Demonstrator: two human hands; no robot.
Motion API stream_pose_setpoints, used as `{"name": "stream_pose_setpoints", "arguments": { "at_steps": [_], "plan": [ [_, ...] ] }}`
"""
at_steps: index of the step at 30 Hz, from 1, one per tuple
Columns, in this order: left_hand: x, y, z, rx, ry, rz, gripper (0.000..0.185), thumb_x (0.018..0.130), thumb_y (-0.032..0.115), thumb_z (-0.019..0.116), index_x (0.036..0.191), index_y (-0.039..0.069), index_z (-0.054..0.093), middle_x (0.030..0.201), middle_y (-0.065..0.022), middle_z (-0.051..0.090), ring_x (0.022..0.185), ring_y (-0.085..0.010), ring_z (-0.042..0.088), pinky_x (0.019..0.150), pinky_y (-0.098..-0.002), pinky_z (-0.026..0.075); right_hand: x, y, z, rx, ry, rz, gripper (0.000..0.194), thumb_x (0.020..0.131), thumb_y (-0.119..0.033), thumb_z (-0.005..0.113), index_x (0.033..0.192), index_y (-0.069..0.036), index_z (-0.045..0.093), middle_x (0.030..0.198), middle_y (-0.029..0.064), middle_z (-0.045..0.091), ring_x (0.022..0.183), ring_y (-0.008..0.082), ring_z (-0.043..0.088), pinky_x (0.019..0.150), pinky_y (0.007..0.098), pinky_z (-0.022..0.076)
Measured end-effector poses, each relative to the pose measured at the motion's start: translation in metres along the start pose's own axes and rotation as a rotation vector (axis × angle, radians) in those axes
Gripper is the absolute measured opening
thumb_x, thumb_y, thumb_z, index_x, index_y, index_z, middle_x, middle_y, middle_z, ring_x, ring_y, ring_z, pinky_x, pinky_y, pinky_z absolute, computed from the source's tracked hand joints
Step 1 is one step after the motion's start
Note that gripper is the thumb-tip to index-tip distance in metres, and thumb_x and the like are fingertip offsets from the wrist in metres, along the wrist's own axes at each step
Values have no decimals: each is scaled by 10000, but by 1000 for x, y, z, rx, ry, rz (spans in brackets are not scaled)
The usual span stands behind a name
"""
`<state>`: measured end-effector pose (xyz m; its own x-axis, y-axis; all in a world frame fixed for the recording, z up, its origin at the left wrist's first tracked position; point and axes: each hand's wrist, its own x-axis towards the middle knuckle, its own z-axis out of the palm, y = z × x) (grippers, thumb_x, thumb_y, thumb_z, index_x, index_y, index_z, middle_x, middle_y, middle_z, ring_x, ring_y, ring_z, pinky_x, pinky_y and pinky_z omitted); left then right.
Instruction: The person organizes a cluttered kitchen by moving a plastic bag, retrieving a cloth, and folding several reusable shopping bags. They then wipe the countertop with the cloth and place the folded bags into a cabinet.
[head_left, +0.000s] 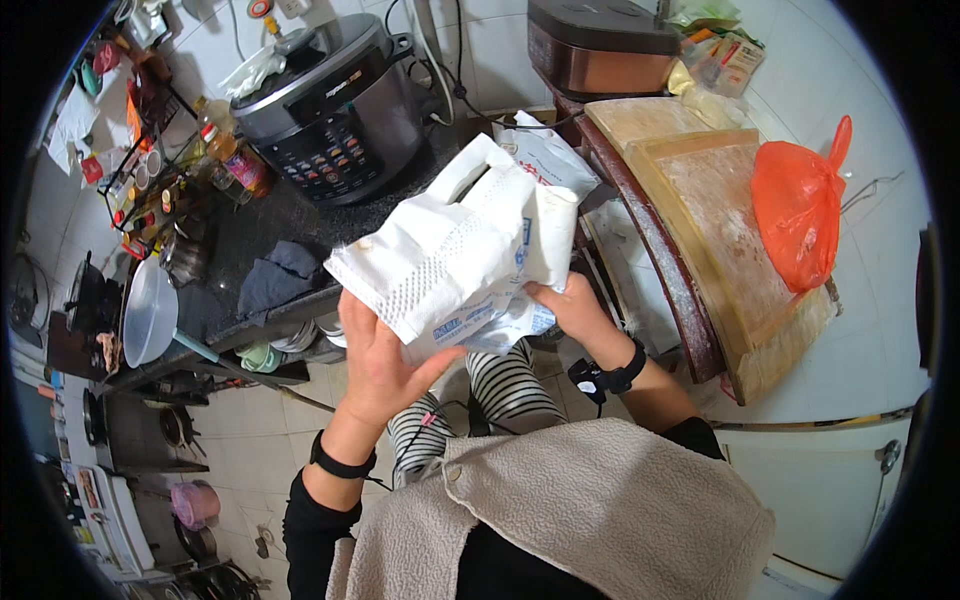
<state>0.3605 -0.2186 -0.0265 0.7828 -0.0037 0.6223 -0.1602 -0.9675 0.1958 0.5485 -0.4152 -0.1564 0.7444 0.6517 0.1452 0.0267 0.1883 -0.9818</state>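
Above the floor, in front of my body, I hold a white soft bag (442, 247) with blue printing, a dotted texture and a slit opening near its top end. My left hand (382, 367) supports its lower left side, thumb spread along the printed face. On the other side my right hand (574, 307) pinches the bag's right edge between thumb and fingers. The bag is tilted and creased; its contents are hidden. Right behind it stands another white bag (551, 154) with red printing, partly covered.
An electric pressure cooker (330, 112) and a dark cloth (279, 279) sit on the black counter. Beside them is a plastic ladle (150, 315). At right, wooden boards (697, 217) carry a tied red plastic bag (799, 214); a brown-black appliance (604, 56) stands behind.
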Motion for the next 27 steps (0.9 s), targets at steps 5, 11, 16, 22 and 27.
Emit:
{"name": "stream_pose_setpoints", "arguments": {
  "at_steps": [5, 11, 16, 22, 27],
  "plan": [
    [-8, -14, 13, 19, -45, -110, 758, 729, 477, 801, 1266, 17, 527, 1258, -207, 535, 1241, -407, 455, 1066, -521, 333, -11, 5, -1, -4, -26, 139, 243, 916, -105, 643, 1119, 29, 663, 1003, 43, 684, 884, 108, 621, 779, 275, 501],
    [-43, -61, 33, -1044, 172, -994, 310, 980, 215, 604, 1092, -73, 623, 1068, -96, 664, 925, -145, 622, 799, -297, 500, -5, 13, 6, 131, -236, 72, 255, 905, -123, 660, 1117, 18, 681, 982, 39, 699, 894, 108, 615, 799, 280, 501],
    [-50, -81, 32, -1097, 288, -953, 354, 983, 216, 600, 1124, -108, 596, 1092, -113, 649, 921, -149, 615, 800, -275, 486, 7, 18, 5, 128, -363, 61, 273, 906, -130, 671, 1135, 18, 680, 1032, 46, 699, 920, 111, 615, 834, 287, 502],
    [-34, -66, 21, -1062, 50, -671, 626, 860, 356, 740, 1298, -35, 522, 1247, -97, 582, 1158, -190, 534, 979, -335, 411, 19, 8, -22, 232, -145, 22, 299, 907, -129, 627, 1175, 3, 636, 1067, 30, 670, 960, 118, 616, 856, 281, 501],
    [-16, -34, 28, -517, -41, -345, 735, 692, 300, 836, 1315, 42, 544, 1358, -144, 501, 1253, -287, 486, 1020, -388, 402, 13, -6, -48, 189, 34, -77, 333, 915, -178, 627, 1198, -1, 621, 1102, 30, 655, 994, 122, 594, 885, 280, 475]
  ]
}}
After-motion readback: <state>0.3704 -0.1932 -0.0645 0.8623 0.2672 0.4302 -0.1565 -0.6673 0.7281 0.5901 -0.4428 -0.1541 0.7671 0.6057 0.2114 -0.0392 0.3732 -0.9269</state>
